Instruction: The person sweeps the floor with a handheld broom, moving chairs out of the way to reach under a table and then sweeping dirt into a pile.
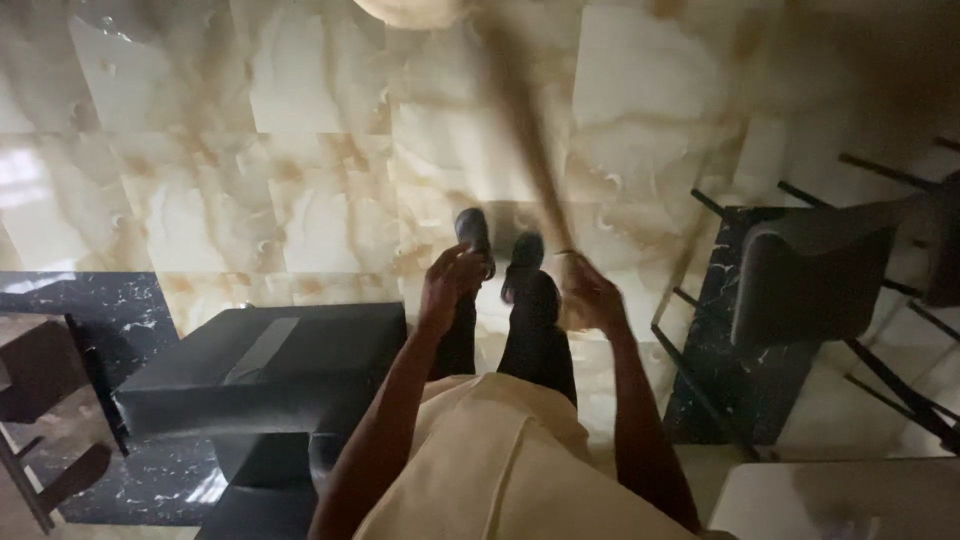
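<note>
Nearest, below both wrists, hangs a cream shirt (500, 460). The left hand (450, 285) is curled shut, but motion blur hides whether its fingers wrap anything. The right hand (595, 295) is closed around the lower end of a long wooden stick (520, 120). The stick slants up and away from those fingers towards the left, blurred along its whole length, and ends at a pale rounded head (410, 10) cut off by the top edge. Between the two hands and just past the knuckles stand two dark shoes (475, 232) on the glossy marble floor (300, 200). This looks like a stroke in mid-swing across the floor. Carrying it on calls for a firm hold low on the stick and a clear line ahead. The open room lies beyond the fingertips, where bare tiles run far out. Left of the left hand a black box (265, 370) stands close, its corner near the forearm. Right of the right hand a dark chair (815, 270) with thin metal legs stands on a black marbled patch (730, 380), so sideways room is tight.
</note>
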